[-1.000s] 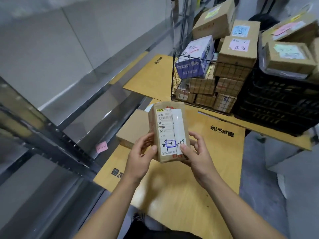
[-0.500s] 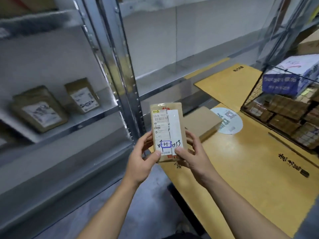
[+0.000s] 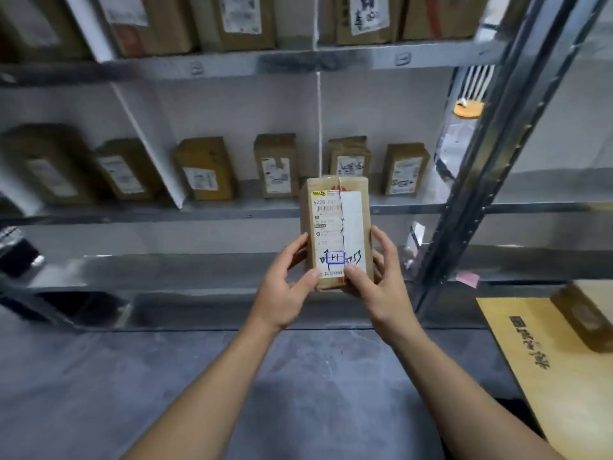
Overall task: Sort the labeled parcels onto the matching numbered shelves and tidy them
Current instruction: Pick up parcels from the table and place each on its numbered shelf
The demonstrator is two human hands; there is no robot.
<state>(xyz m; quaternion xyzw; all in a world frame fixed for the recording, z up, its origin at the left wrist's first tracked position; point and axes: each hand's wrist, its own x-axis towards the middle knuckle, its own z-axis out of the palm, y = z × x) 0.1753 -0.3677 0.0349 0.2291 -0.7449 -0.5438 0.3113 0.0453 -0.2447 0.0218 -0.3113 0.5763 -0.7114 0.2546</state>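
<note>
I hold a small brown cardboard parcel [image 3: 336,227] upright in front of me, its white shipping label with handwritten marks facing me. My left hand [image 3: 285,287] grips its lower left side, thumb on the label's bottom edge. My right hand [image 3: 378,280] grips the lower right side, thumb on the front. Behind it a metal shelf [image 3: 232,210] carries a row of several similar labelled parcels [image 3: 277,166] standing upright. A higher shelf [image 3: 298,59] holds more parcels [image 3: 238,18].
A steel upright post [image 3: 477,180] stands right of the parcel, with a pink sticky note [image 3: 467,279] near its foot. Flat yellow cardboard [image 3: 544,360] lies on the floor at right with a brown box [image 3: 583,317] on it. Grey floor below.
The view has swung left from the floor cardboard and wire basket to face the shelf rack squarely. Both hands keep the same grip on the parcel, held a little higher.
</note>
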